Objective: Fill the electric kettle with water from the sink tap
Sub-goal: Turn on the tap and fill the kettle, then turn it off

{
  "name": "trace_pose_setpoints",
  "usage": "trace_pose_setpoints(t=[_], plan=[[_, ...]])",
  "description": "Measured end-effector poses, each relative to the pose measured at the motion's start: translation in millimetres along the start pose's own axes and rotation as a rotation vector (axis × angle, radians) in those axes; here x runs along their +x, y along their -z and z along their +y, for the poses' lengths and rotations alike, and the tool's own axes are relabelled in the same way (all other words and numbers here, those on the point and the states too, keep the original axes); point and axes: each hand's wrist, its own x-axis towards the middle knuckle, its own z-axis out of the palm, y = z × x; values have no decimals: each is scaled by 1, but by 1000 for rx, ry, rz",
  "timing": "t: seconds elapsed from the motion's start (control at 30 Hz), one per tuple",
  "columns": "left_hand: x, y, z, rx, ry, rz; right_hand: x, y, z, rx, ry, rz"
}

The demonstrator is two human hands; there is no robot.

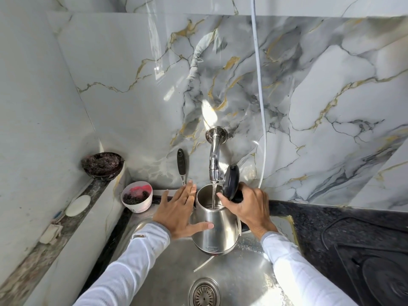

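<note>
A steel electric kettle (217,230) hangs over the steel sink (167,268), its black lid (231,181) flipped up to the right. Water runs in a thin stream from the chrome wall tap (214,157) straight into the kettle's mouth. My right hand (249,206) grips the kettle's black handle on the right side. My left hand (180,212) lies flat against the kettle's left side, fingers spread and thumb across the front of the body.
A white tub (136,198) with dark scrubbers stands at the sink's back left corner, a dark bowl (102,165) on the ledge above it. A black-handled utensil (181,165) leans on the wall. A white hose (260,96) hangs down the marble wall. Dark countertop (353,239) lies right.
</note>
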Motion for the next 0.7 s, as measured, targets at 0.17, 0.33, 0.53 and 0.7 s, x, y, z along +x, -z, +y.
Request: trace_pose_setpoints(t=[0.17, 0.33, 0.53, 0.7], plan=[[-2, 0, 0, 17, 8, 1, 0, 0, 0, 0, 11, 3], [-2, 0, 2, 4, 10, -2, 0, 0, 1, -4, 12, 15], [-4, 3, 2, -3, 7, -9, 0, -1, 2, 1, 10, 11], [-4, 14, 6, -70, 8, -29, 0, -1, 4, 11, 13, 16]])
